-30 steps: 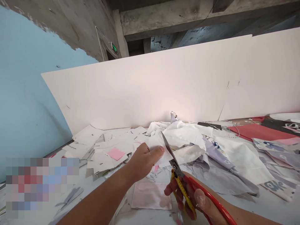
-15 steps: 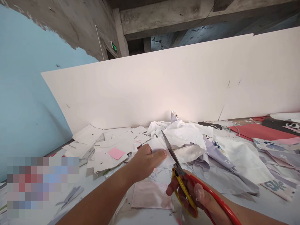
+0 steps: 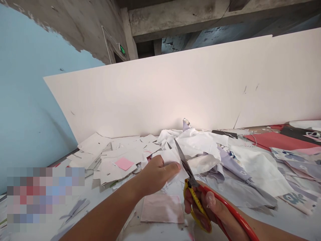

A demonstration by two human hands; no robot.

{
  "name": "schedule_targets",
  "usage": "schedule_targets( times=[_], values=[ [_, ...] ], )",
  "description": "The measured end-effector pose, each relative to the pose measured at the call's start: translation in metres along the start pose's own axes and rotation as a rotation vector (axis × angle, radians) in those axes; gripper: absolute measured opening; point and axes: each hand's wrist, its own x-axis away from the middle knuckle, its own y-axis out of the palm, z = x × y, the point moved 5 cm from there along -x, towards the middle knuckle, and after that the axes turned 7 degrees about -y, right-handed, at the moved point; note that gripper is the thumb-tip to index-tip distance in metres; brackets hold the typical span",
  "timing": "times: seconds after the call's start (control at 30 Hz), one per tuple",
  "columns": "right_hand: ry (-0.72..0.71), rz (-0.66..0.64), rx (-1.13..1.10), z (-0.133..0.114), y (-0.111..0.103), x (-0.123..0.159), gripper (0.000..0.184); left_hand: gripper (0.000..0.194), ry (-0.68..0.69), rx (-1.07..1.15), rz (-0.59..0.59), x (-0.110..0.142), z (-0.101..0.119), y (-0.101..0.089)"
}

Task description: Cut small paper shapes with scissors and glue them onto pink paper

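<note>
My left hand (image 3: 160, 170) is closed on a piece of white fabric (image 3: 173, 157), thumb pressed along its near side. In my right hand (image 3: 213, 204) is a pair of scissors (image 3: 184, 157) with red and yellow handles. Their blades are apart and point away from me, one on each side of the white fabric by my left hand. Whether the blades touch the cloth I cannot tell. Below my hands a pale pink fabric rectangle (image 3: 162, 209) lies flat on the table.
White cut pieces with a pink square (image 3: 124, 163) are piled at left. Behind and right of my hands lie crumpled white cloth (image 3: 198, 140), lavender cloth (image 3: 233, 164) and red fabric (image 3: 281, 142). A white board (image 3: 175, 93) stands along the back.
The scissors' handles have come slightly closer together or shifted, and the blades sit a little to the right. My left thumb has moved slightly right on the white fabric.
</note>
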Motion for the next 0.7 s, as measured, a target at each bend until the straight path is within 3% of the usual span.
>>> schedule_targets(
  times=[0.3, 0.7],
  values=[
    [-0.043, 0.019, -0.034, 0.0042, 0.0029, -0.0021, 0.052, 0.037, 0.028, 0.011, -0.045, -0.0004, -0.0004, 0.0038],
    [-0.013, 0.098, 0.086, 0.0017, 0.0036, 0.0008, 0.052, 0.035, 0.051, 0.022, -0.057, 0.0014, 0.0029, 0.0059]
  ],
)
